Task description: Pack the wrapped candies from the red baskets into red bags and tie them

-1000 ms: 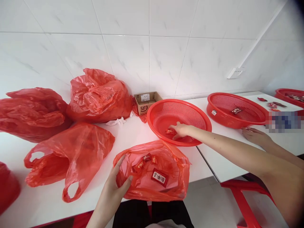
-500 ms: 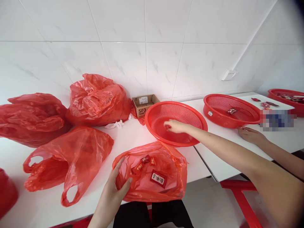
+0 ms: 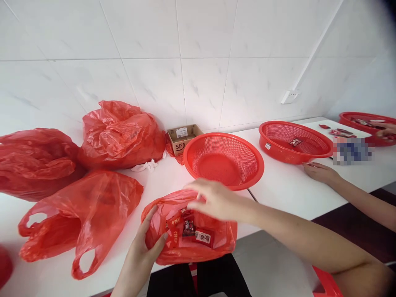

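Note:
My left hand (image 3: 144, 245) grips the left rim of an open red plastic bag (image 3: 227, 247), thumb inside and fingers along the outside. Several small packets lie in the bag: a red one with a white label (image 3: 204, 237), a dark one (image 3: 188, 228) and red ones with yellow lettering (image 3: 174, 238). Over the bag's far edge hovers my right hand (image 3: 216, 200), slightly blurred, its fingers apart and nothing visible in them. Just behind it stands a red perforated basket (image 3: 188, 159), its bare bottom showing.
Full red bags (image 3: 120, 134) and a flattened bag (image 3: 105, 206) lie left. A small cardboard box (image 3: 177, 146) stands by the wall. On the right, another person's hand (image 3: 321, 172) is near a second red basket (image 3: 280, 154); another hand (image 3: 386, 130) reaches into a farther basket (image 3: 346, 118).
My right hand has moved from inside the basket back toward me, over the bag. A dark packet now shows among those in the bag. My left hand keeps its grip on the rim.

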A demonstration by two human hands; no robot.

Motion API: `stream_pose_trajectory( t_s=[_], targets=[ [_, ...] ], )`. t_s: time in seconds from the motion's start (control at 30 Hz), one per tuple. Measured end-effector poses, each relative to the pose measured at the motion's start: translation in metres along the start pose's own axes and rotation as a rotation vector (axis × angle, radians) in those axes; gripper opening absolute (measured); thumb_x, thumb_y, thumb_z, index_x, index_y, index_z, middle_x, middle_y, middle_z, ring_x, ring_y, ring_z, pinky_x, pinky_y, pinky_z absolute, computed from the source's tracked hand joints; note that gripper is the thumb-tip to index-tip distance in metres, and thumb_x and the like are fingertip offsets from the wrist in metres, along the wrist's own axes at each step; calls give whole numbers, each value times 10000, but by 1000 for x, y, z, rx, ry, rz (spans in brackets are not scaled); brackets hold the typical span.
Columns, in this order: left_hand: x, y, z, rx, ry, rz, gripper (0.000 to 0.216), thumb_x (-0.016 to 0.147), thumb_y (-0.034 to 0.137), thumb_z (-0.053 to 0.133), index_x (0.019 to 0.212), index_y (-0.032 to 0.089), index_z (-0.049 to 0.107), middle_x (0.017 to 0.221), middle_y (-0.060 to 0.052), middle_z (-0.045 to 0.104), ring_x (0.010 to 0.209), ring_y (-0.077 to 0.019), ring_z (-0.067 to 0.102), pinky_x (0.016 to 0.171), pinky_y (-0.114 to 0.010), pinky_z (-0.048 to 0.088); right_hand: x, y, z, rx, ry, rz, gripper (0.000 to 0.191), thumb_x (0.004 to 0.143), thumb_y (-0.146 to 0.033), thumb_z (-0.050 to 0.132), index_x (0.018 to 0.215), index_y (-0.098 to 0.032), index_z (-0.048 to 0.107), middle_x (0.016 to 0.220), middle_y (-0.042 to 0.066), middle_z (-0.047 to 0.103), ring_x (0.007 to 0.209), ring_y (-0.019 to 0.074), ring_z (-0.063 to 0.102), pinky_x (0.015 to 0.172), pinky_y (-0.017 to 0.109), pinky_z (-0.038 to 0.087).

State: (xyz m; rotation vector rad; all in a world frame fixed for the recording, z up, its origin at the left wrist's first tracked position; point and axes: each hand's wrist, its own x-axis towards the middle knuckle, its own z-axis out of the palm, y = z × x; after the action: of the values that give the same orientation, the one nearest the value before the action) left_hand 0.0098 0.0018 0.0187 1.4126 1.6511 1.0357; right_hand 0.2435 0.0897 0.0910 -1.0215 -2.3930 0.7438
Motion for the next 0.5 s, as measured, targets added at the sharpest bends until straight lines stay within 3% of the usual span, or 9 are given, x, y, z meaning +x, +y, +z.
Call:
stream_pose_trajectory(
  t_s=[0.1,0.17,0.2,0.3,0.4,0.5],
  targets=[
    [0,-12,-4,34,4,17,676,857,482,602,1473,298,392,1538,-49,426,1451,-272,313,1202,-472,207,-1,60,-59,-164,409,130,266,958,-388,494,1128,-234,628,1173,55,663,998,178,633,845,311,496],
    [0,-17,-6,47,6,17,678,855,492,603,1471,301,395,1537,-48,428,1449,-275,316,1203,-479,199,-11,117,-103,-446,604,363,309,941,-371,510,1178,-204,615,1214,97,644,1081,236,603,901,367,470],
    [1,-18,-7,48,7,14,677,855,497,601,1470,303,397,1534,-47,432,1448,-278,318,1203,-483,197,-19,148,-123,-598,630,522,381,918,-375,543,1241,-179,590,1270,137,610,1157,286,559,928,406,449],
    [1,-22,-7,43,11,0,688,839,513,612,1464,316,403,1521,-41,452,1441,-291,331,1199,-497,204,-57,227,-159,-883,471,978,622,866,-412,612,1362,-65,472,1324,256,535,1204,396,495,894,464,422],
    [1,-27,-8,52,23,1,709,817,515,632,1460,314,412,1532,-38,437,1446,-295,320,1201,-492,206,-90,268,-161,-918,405,1036,477,852,-273,620,1239,-2,555,1157,289,606,1066,388,557,803,438,412],
    [2,-31,-9,72,17,-2,737,805,515,644,1467,303,400,1555,-38,400,1460,-282,292,1207,-471,199,-106,275,-148,-960,386,920,322,906,-174,491,1194,-92,608,1128,208,631,1021,309,556,750,373,387]
  ],
)
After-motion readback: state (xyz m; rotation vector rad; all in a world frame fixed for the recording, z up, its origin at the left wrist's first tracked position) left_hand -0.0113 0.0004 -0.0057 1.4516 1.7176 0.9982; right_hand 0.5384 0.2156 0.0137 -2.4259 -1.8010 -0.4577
